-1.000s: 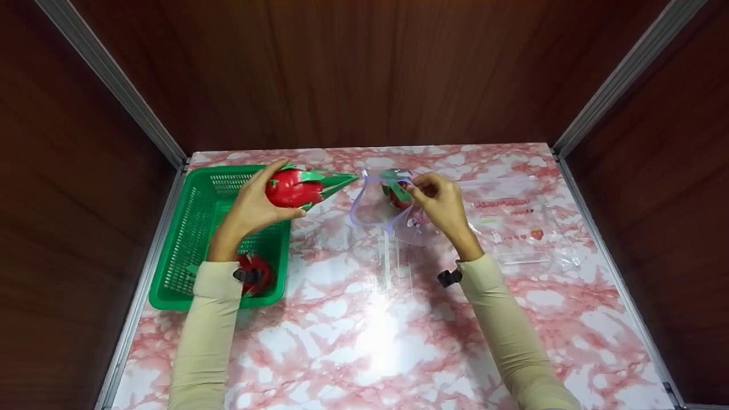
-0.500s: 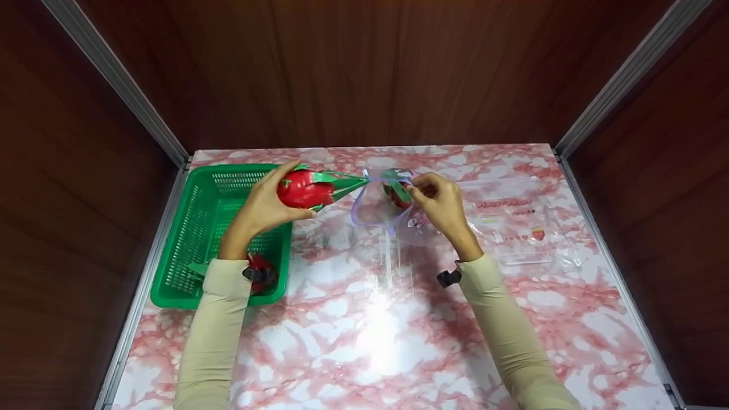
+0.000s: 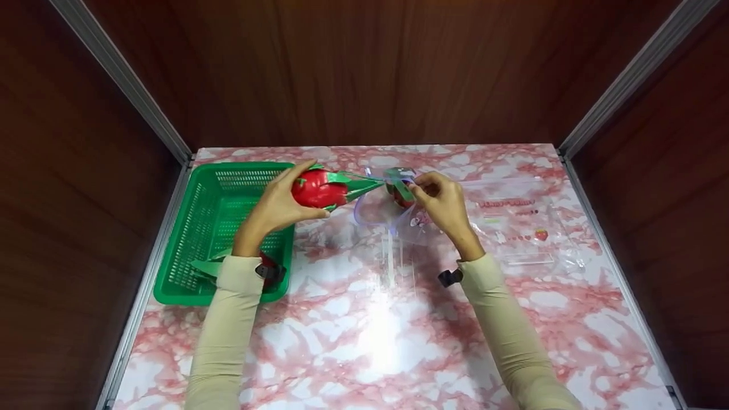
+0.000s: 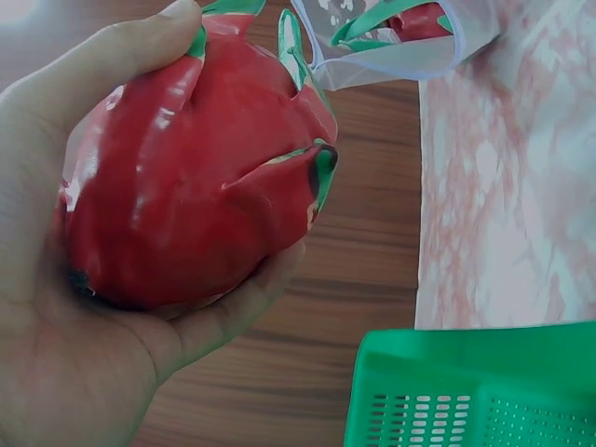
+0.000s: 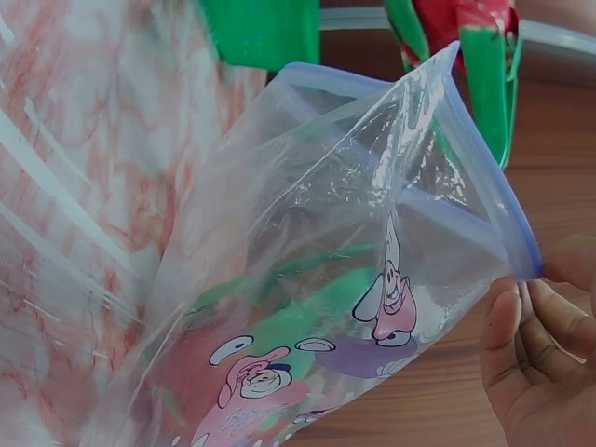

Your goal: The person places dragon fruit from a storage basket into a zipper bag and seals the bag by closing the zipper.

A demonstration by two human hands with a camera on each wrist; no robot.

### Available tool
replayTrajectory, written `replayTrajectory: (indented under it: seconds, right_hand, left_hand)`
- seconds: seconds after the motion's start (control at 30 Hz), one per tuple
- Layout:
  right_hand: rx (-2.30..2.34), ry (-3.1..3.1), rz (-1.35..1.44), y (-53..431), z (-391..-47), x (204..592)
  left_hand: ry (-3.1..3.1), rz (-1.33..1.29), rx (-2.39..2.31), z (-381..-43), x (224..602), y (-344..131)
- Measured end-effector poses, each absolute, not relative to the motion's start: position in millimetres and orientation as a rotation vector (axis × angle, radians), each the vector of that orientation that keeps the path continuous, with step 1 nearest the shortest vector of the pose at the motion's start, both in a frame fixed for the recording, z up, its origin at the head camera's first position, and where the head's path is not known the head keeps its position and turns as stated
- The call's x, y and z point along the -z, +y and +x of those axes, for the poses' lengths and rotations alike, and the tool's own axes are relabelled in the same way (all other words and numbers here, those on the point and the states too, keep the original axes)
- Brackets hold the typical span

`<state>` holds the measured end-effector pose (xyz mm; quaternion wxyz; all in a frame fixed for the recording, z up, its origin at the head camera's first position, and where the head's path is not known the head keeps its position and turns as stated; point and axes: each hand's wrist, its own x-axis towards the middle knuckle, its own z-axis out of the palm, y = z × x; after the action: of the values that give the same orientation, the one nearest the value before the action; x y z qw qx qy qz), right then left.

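My left hand (image 3: 279, 202) grips a red dragon fruit (image 3: 320, 189) with green leaf tips, its fingers and thumb curled round the body. The leafy end points right and overlaps the mouth of a clear plastic zip bag (image 5: 410, 196) in the head view. My right hand (image 3: 441, 199) pinches the bag's purple-edged rim between thumb and fingers, and the mouth gapes toward the left hand. Inside the bag lies another dragon fruit (image 3: 403, 195), seen through the printed film. The left wrist view shows the held fruit (image 4: 196, 168) close up against the palm.
A green plastic basket (image 3: 171, 250) stands on the left, with another dragon fruit (image 3: 211, 266) partly hidden under the left forearm. Flat printed clear bags (image 3: 518, 228) lie at the right of the marbled table (image 3: 342, 341). Dark wooden panels (image 3: 364, 74) enclose the back and sides.
My left hand has carried the dragon fruit rightward, its leaf tips going from beside the bag's rim to over its mouth. The right hand keeps its pinch nearly in place.
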<state>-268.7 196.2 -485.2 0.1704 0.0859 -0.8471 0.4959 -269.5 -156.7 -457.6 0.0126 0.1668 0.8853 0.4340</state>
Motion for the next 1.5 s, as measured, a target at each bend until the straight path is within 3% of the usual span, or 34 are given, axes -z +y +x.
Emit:
replayTrajectory:
  seconds: [1.5]
  right_hand:
    - [-1.461, -2.356, 0.252, 193, -270, 486]
  left_hand:
    - [2.71, 0.581, -1.312, -279, 478, -103]
